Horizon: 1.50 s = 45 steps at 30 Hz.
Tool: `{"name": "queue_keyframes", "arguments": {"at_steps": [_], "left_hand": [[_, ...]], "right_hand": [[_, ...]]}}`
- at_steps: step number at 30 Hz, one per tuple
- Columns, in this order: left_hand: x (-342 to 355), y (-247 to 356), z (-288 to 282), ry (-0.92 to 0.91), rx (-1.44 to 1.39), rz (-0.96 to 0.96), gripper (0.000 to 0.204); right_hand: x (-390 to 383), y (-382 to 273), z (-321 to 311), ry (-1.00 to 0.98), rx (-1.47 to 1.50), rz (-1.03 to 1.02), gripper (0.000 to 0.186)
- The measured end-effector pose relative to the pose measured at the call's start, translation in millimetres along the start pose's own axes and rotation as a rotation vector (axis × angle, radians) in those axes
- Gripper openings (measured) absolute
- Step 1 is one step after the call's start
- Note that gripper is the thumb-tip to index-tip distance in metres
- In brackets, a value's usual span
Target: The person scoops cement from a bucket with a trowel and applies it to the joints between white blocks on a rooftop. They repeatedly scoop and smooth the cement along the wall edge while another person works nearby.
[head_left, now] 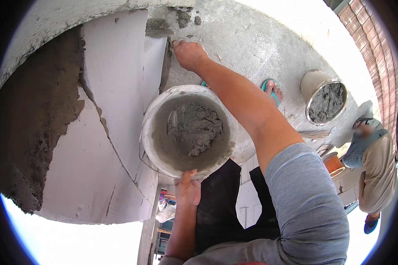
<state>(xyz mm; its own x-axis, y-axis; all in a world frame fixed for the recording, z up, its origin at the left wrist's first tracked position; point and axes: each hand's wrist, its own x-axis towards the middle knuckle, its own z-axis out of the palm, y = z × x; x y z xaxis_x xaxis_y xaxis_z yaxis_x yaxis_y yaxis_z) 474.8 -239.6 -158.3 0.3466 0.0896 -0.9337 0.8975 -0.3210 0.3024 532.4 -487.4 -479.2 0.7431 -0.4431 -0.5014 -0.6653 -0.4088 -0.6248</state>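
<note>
A white bucket [148, 143] with grey wet mortar [197, 128] inside is tipped so that its mouth faces me. My left hand [188, 191] grips its near rim, thumb over the edge. Farther off, my right hand [190, 54] is closed low beside the foot of the wall of pale blocks [115, 53]. Whatever its fingers may hold is hidden; a narrow grey strip [167, 66] runs below them along the wall. Left of the bucket, brown-grey plaster [35, 119] covers part of the blocks, and a crack-like mortar joint [104, 123] crosses the bare part.
A second bucket [311, 86] of mortar stands right on the concrete floor [252, 48]. A foot in a turquoise flip-flop [273, 92] is under my right arm. Another person [378, 172] is at the far right, near an orange container [333, 164]. Mortar clumps [182, 18] lie near the wall.
</note>
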Motion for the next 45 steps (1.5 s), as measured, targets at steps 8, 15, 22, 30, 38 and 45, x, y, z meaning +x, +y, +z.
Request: {"name": "queue_keyframes", "arguments": {"at_steps": [8, 15, 22, 30, 38, 45], "left_hand": [[0.1, -2.7, 2.6, -0.023, -0.015, 0.025, 0.052], [2.3, -3.1, -6.8, 0.036, -0.034, -0.088, 0.037], [0.7, 7.1, 4.2, 0.000, 0.003, -0.030, 0.040], [3.1, 13.4, 6.8, 0.014, 0.023, -0.039, 0.035], [4.5, 8.8, 10.8, -0.080, 0.091, 0.009, 0.037], [7.5, 3.1, 4.1, -0.051, 0.005, -0.079, 0.052]], "right_hand": [[-25.6, 14.4, 6.3, 0.068, 0.317, 0.175, 0.035], [-19.2, 24.2, -11.0, 0.249, 0.481, 0.115, 0.046], [63.9, 21.9, -77.8, -0.408, 0.972, 0.245, 0.044], [67.4, 45.5, -46.1, -0.229, 1.083, 0.405, 0.039], [-2.5, 56.6, -0.1, 0.009, 1.246, 0.482, 0.040], [-59.1, 98.9, -38.5, -0.061, 0.388, 0.143, 0.044]]}}
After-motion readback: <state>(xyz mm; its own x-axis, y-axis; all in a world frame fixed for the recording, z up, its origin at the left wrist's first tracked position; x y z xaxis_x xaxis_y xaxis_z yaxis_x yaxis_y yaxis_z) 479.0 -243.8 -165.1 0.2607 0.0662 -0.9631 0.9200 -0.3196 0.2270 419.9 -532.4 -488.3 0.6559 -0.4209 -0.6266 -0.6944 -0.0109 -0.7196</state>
